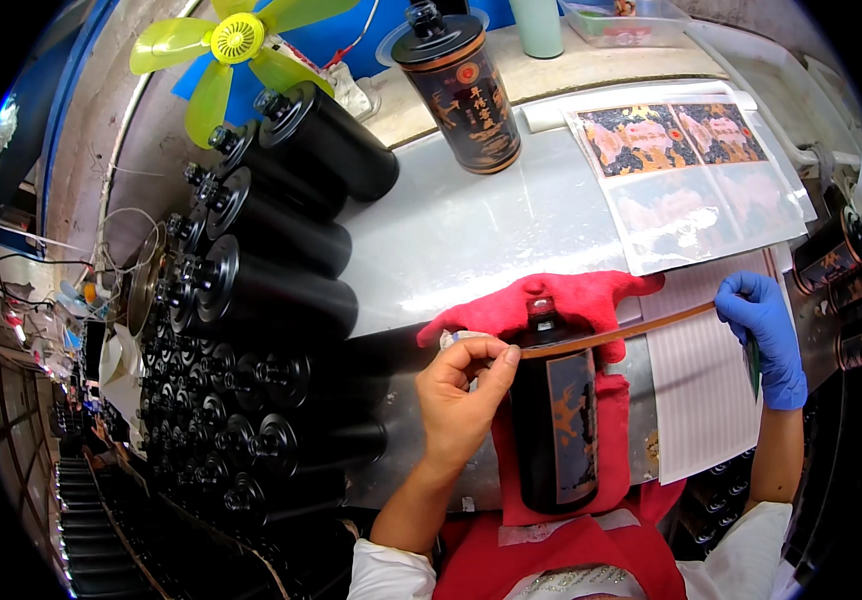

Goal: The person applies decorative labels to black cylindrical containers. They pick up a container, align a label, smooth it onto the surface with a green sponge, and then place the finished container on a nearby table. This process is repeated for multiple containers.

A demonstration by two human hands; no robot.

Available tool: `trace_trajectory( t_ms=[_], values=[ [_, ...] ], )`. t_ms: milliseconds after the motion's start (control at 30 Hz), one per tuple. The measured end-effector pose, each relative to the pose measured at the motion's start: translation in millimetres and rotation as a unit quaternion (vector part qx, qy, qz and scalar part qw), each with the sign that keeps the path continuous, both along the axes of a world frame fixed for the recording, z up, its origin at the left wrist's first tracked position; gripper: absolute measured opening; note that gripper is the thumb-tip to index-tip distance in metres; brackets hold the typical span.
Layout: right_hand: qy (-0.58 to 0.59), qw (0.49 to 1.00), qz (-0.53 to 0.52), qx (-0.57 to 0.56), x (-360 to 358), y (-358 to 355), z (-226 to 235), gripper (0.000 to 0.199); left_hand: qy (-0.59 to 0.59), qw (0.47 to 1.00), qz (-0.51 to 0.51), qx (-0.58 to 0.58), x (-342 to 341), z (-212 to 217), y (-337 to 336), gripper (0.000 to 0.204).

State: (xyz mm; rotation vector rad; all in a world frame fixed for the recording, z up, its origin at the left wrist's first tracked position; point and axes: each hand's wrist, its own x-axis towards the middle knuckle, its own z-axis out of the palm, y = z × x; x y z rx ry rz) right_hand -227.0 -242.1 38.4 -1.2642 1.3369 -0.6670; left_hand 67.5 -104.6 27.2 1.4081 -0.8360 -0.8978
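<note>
A black bottle (554, 420) with a dark label lies on a red cloth (581, 300) on the metal table (471, 230), its neck pointing away from me. My left hand (459, 395), bare, pinches one end of a thin brown strip (621, 330) at the bottle's shoulder. My right hand (766, 335), in a blue glove, holds the strip's other end out to the right, stretched taut over the bottle. A small green object shows in the gloved palm.
Several black bottles (271, 290) lie stacked on their sides at the left. An upright labelled bottle (461, 90) stands at the back. A label sheet (691, 170) and white backing paper (696, 380) lie at the right, a yellow-green fan (236, 45) behind.
</note>
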Motion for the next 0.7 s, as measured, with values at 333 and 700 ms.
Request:
trace_trajectory(
  t_ms=[333,700],
  values=[
    [0.002,1.000,-0.003,0.012,-3.1,-2.3,-11.0,0.009,0.133,0.988,0.054,-0.050,-10.1,-12.3,1.3,0.019],
    [-0.001,1.000,0.005,0.020,-2.7,-3.6,-21.2,0.009,0.256,0.959,0.106,-0.065,-31.3,-14.1,-7.4,0.026]
  ],
)
